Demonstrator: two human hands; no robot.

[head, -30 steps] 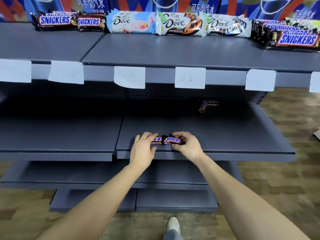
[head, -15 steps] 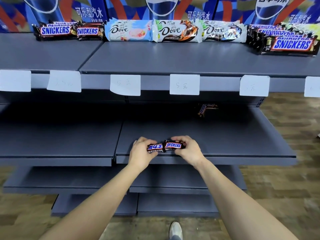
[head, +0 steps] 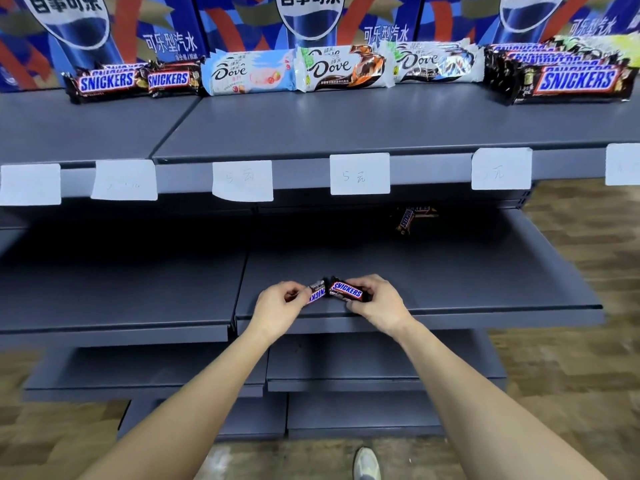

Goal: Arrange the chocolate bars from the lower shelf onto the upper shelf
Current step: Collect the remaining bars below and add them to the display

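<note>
Two small Snickers bars meet end to end just above the front of the lower shelf (head: 450,282). My left hand (head: 280,306) pinches the left bar (head: 318,292), which is tilted up. My right hand (head: 377,303) grips the right bar (head: 346,291) by its right end. Another Snickers bar (head: 408,218) lies deep at the back of the lower shelf, in shadow. On the upper shelf (head: 311,129), Snickers bars (head: 107,81) sit at the back left, three Dove bars (head: 341,69) in the middle, and a stack of Snickers (head: 575,81) at the right.
White paper price tags (head: 360,173) hang along the upper shelf's front edge. Blue Pepsi boxes (head: 304,19) stand behind the bars. More grey shelves (head: 346,362) lie below, over a wood-pattern floor. My shoe (head: 367,462) shows at the bottom.
Both hands have lifted the two Snickers bars slightly off the lower shelf and drawn them toward its front edge; the left bar now tilts upward. The view has shifted down a little.
</note>
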